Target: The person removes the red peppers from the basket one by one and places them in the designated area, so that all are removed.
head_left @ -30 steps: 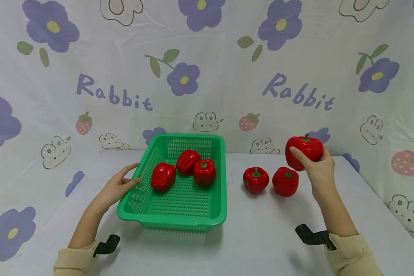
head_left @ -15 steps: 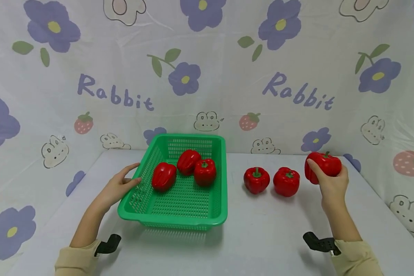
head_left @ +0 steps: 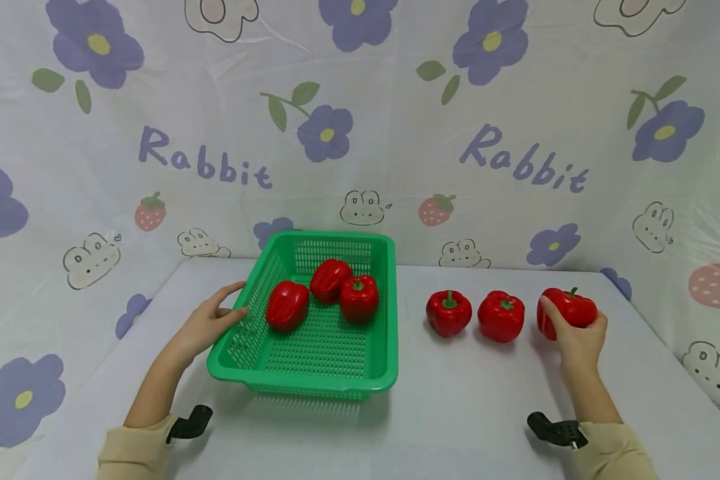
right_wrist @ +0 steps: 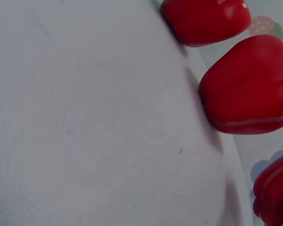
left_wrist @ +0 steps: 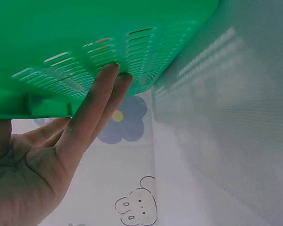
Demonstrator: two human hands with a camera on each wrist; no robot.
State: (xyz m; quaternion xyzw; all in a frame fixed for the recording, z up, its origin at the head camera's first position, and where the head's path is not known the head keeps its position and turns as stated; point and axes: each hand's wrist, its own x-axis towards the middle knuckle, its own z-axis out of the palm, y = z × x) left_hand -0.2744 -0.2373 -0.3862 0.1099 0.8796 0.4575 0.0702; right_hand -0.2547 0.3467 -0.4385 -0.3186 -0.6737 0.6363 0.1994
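Observation:
My right hand (head_left: 581,345) grips a red bell pepper (head_left: 570,311) with a green stem, thumb on its near left side. That pepper is low at the table, rightmost in a row beside two more peppers, the middle one (head_left: 501,316) and the left one (head_left: 449,313). In the right wrist view the held pepper (right_wrist: 274,193) shows at the lower right edge. My left hand (head_left: 207,327) holds the left rim of a green plastic basket (head_left: 303,383). In the left wrist view, its fingers (left_wrist: 92,110) reach under the rim against the slotted wall. Three red peppers (head_left: 288,306) lie inside the basket.
The white table (head_left: 456,413) carries the basket left of centre and the pepper row to its right. Behind it hangs a white cloth (head_left: 384,133) printed with flowers, rabbits and strawberries. Black wrist cameras (head_left: 555,429) sit on both forearms.
My right hand has carried its pepper rightward, past the other two, and down to the table. My left hand stays at the basket rim, and the other peppers keep their places.

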